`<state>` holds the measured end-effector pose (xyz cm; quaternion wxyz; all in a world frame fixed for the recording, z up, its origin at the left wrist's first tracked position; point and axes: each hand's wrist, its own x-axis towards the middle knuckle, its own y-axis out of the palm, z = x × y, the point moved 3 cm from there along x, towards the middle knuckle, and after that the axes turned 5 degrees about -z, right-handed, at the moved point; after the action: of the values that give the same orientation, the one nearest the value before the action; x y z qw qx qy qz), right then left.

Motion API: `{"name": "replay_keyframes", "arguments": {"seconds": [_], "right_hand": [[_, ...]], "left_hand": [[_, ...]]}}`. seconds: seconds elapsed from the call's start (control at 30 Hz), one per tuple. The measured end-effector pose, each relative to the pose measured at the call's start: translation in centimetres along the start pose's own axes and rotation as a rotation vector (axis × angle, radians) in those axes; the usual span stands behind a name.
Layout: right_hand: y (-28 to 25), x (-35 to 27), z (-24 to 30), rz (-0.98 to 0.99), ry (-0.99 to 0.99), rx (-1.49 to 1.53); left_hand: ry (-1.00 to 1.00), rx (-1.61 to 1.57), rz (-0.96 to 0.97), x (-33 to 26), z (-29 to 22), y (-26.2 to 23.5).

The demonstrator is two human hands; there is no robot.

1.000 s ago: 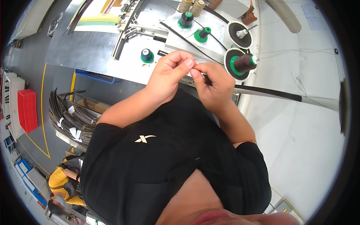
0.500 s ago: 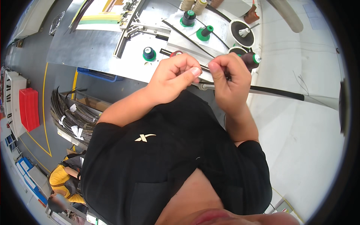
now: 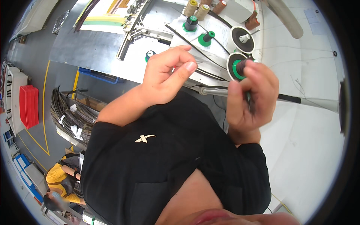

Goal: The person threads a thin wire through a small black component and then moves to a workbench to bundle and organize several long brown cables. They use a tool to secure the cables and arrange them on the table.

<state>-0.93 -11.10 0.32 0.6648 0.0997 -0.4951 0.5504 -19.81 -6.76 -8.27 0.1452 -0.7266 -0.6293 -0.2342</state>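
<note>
The left hand (image 3: 167, 77) is raised above the bench edge (image 3: 112, 77) with thumb and forefinger pinched together; whether anything fine sits between them cannot be told. To its right, well apart, the right hand (image 3: 252, 98) is closed around a thin dark rod (image 3: 288, 98). The rod's long axis runs roughly level, out past the right hand toward the right, so the right hand is the nearer one. A green spool (image 3: 237, 67) stands just behind its knuckles.

Black short-sleeved shirt (image 3: 168, 161), small pale cross-shaped chest mark (image 3: 144, 138); bare forearms, seemingly no gloves
</note>
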Motion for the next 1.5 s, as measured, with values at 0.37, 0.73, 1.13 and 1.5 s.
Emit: {"name": "replay_keyframes", "arguments": {"seconds": [0.37,0.73,1.13,1.5], "right_hand": [[0.7,1.5,-0.1,0.167,0.058,0.029],[-0.2,1.6,0.5,0.075,0.055,0.044],[1.9,1.5,-1.4,0.239,0.338,0.371],[2.8,2.0,-1.6,0.251,0.202,0.219]], "left_hand": [[0.040,0.097,0.254,3.3,-3.3,0.5],[-0.179,-0.194,0.275,2.6,-1.5,1.7],[-0.374,-1.216,0.371,1.3,0.3,2.7],[-0.326,-0.970,0.413,1.6,0.2,2.0]]}}
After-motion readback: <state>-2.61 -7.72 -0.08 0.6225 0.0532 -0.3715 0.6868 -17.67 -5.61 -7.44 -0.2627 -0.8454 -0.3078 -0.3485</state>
